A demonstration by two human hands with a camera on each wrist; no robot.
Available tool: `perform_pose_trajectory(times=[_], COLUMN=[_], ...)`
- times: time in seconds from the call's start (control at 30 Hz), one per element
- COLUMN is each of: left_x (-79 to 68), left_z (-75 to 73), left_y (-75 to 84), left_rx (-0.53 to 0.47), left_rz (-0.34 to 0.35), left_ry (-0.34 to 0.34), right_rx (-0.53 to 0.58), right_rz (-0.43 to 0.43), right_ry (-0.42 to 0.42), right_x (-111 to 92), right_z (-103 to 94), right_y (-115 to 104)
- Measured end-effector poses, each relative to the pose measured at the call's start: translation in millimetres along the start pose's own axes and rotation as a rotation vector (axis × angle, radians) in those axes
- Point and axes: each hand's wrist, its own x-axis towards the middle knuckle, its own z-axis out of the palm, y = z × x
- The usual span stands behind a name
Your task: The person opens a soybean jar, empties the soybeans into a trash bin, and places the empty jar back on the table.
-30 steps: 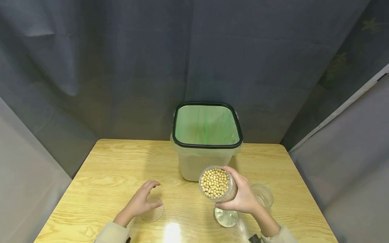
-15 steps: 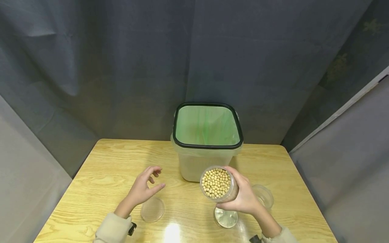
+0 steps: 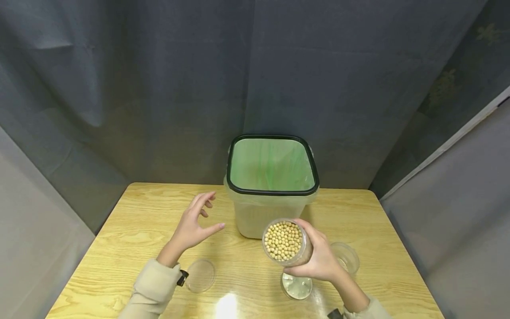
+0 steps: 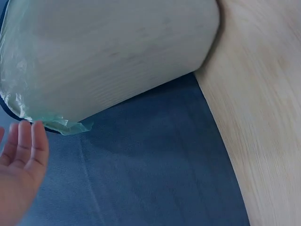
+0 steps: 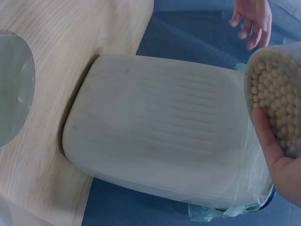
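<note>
My right hand (image 3: 316, 259) grips a clear plastic jar (image 3: 306, 251) around its side. Pale yellow soybeans (image 3: 282, 241) fill it up to the uncovered mouth, which tilts toward me. In the right wrist view, one finger lies along the jar's rim (image 5: 249, 87). My left hand (image 3: 190, 228) is raised over the table on the left, thumb and fingers spread apart, holding nothing. Below it lies a round clear lid (image 3: 201, 275). A round silvery foil seal (image 3: 296, 286) lies on the table below the jar.
Behind the jar stands a whitish bin (image 3: 255, 217) with a black rim (image 3: 272, 192) and a green bag liner (image 3: 271, 164). To the right, partly behind my right hand, is a clear round container (image 3: 345, 257). A dark curtain (image 3: 179, 110) hangs beyond the wooden table (image 3: 151, 212).
My left hand has lifted away from the clear lid and moved forward toward the bin's left side, its fingers opening wider. The right hand and the jar have stayed nearly still.
</note>
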Motion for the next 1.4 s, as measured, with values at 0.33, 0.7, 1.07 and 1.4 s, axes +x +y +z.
perform_pose_trajectory(times=[0.33, 0.7, 1.07, 1.4], left_x=[32.1, 62.9, 69.0, 72.7], left_z=[13.9, 24.7, 25.5, 20.9], left_y=[-4.1, -5.4, -3.7, 19.6], left_rx=[-0.048, -0.106, -0.134, -0.202], left_rz=[-0.105, -0.200, -0.290, -0.343], left_ry=[0.001, -0.029, -0.048, -0.070], right_rx=[-0.017, -0.002, 0.106, 0.116], right_rz=[0.027, 0.073, 0.042, -0.010], right_ry=[0.007, -0.010, -0.020, 0.047], right_x=[0, -1, 3, 22], right_z=[0.0, -0.8, -5.2, -42.3], right_y=[-1, 2, 3, 0])
